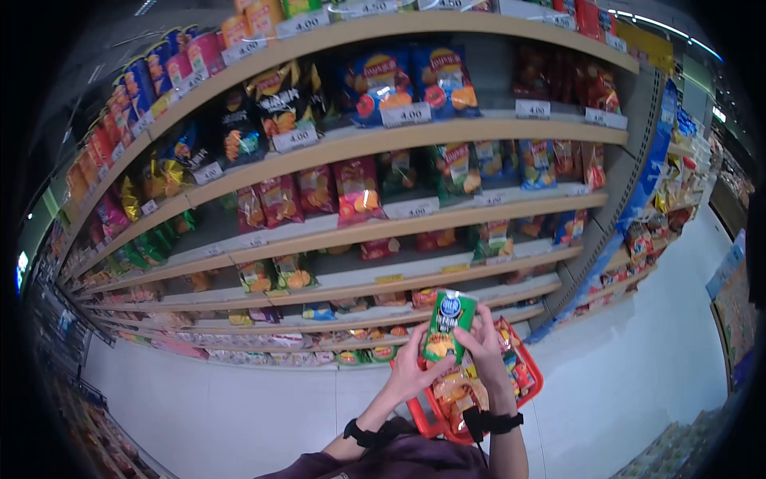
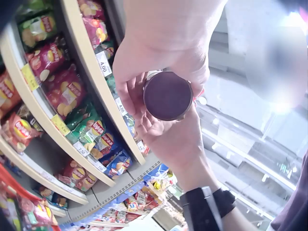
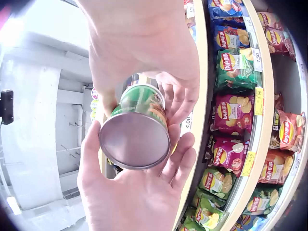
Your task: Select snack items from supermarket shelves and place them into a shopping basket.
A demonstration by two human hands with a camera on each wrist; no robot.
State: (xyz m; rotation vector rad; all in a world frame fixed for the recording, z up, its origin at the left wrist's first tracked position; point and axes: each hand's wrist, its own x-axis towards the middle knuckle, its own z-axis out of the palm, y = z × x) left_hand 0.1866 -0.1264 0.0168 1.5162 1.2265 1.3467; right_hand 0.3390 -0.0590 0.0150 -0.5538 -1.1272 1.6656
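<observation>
A green chip canister (image 1: 449,323) with a blue-and-white label is held upright between both hands, in front of the shelves in the head view. My left hand (image 1: 411,369) grips its lower left side, and my right hand (image 1: 484,343) holds it from the right. From the left wrist, the round base of the canister (image 2: 168,96) shows as a dark disc ringed by fingers. In the right wrist view the metal base of the canister (image 3: 137,140) faces the camera, with the left hand (image 3: 130,202) below and the right hand (image 3: 144,53) above.
A red shopping basket (image 1: 539,383) filled with snack packs (image 1: 459,395) sits below the hands. Long curved-looking shelves (image 1: 399,144) carry rows of chip bags (image 1: 357,188) and price tags (image 1: 406,114). A blue-edged shelf post (image 1: 650,172) stands at right, above white floor (image 1: 622,359).
</observation>
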